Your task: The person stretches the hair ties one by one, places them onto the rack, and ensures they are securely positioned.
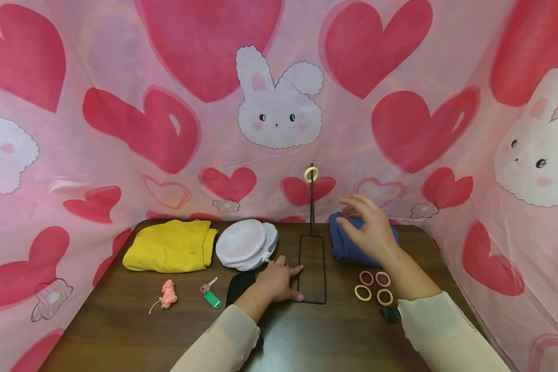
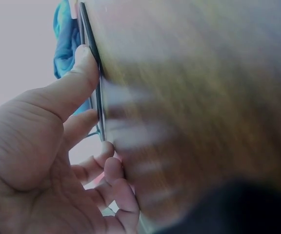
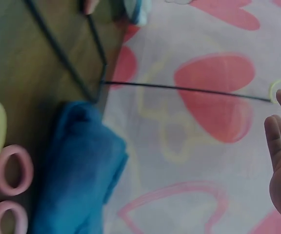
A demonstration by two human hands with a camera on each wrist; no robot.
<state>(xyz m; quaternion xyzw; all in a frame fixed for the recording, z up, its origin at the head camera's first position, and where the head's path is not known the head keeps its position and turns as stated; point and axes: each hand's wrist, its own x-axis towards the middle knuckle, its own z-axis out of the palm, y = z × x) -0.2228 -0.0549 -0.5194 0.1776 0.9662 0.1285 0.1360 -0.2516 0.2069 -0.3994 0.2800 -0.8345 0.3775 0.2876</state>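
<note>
A black wire stand [image 1: 312, 212] with a rectangular base rises at the table's back. On its top hangs a pale yellow ring [image 1: 306, 175], also visible in the right wrist view. My left hand [image 1: 275, 281] presses the left side of the base with thumb and index finger spread; in the left wrist view the thumb [image 2: 84, 63] lies along the dark rod [image 2: 99, 97]. My right hand [image 1: 369, 230] is raised to the right of the upright, fingers extended and holding nothing. Below it lies folded blue cloth [image 1: 346, 250].
Several pink and yellow rings [image 1: 362, 295] lie at right, near a small black object [image 1: 390, 314]. Leftward are folded yellow cloth [image 1: 169, 248], a white round mesh pouch [image 1: 242, 240], a key with green tag [image 1: 212, 299] and a pink figurine [image 1: 168, 295]. Black fabric [image 1: 239, 285] lies by my left wrist.
</note>
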